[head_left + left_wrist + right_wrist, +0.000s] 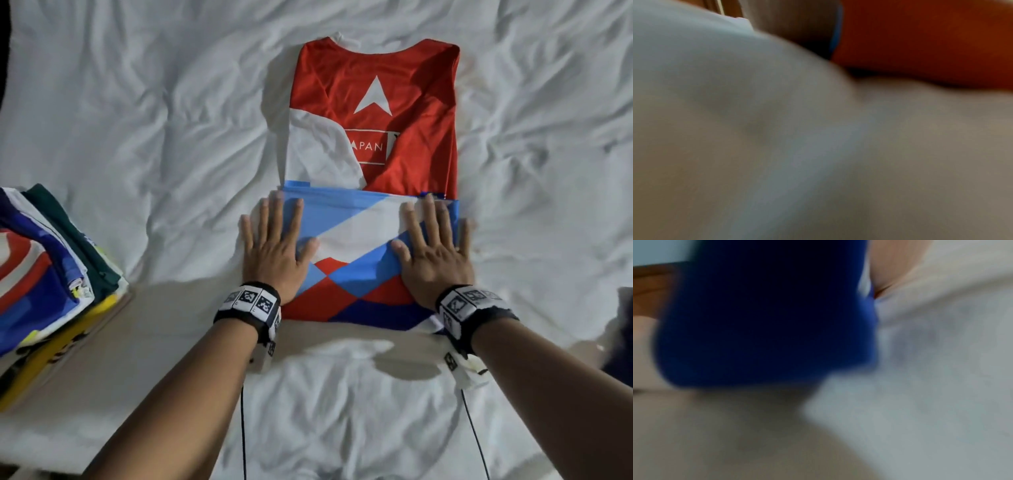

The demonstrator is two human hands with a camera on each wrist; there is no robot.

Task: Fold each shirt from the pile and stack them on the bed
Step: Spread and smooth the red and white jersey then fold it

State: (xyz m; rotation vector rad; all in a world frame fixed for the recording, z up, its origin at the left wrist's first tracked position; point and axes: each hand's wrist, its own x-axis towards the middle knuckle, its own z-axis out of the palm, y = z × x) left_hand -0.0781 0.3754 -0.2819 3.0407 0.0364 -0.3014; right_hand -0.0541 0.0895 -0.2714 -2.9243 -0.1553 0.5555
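The bottom fold of the shirt point(373, 192) appears to be the step in hand: its lower part is turned up over the body and is being pressed flat. The left hand point(274, 246) is laid on the left side of the folded flap with fingers straight and spread, nothing being gripped; the right hand point(433, 253) is laid likewise on the right side. Beyond the fingertips the red upper half of the shirt is spread on the bed point(137, 102), a white arrow mark and boxed lettering showing. Under the palms a pattern of light blue, white, red and dark blue diamonds is seen. A second fold upward is probably called for next, then a transfer to the stack of folded shirts point(44, 270) well to the left of the left hand. The wrist views are too blurred to add detail.
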